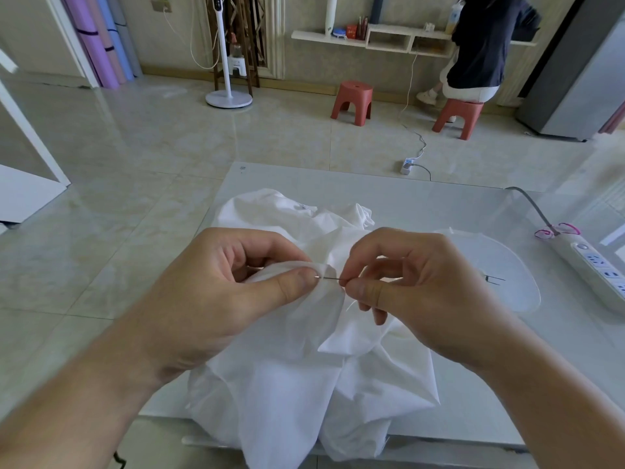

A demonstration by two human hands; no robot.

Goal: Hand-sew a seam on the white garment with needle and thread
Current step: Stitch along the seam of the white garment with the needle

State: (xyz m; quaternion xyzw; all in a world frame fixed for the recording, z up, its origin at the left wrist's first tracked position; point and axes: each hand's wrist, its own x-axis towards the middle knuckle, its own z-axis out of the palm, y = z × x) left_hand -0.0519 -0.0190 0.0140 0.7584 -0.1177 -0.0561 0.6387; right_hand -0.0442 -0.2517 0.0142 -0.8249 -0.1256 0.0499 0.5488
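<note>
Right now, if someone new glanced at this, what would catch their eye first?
First, the two hands at centre: the left hand pinches a fold of the white garment while the right hand pinches the needle entering that fold. Next, the red stool standing on the floor beyond the table.

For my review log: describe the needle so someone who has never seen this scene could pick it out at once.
Start at the white garment heaped on the pale table, then go to where the two hands meet above it. The needle is the thin dark sliver bridging the gap between the left hand thumb, which pinches a fabric fold, and the right hand fingertips. It is the only straight metal line against the soft cloth.
</note>
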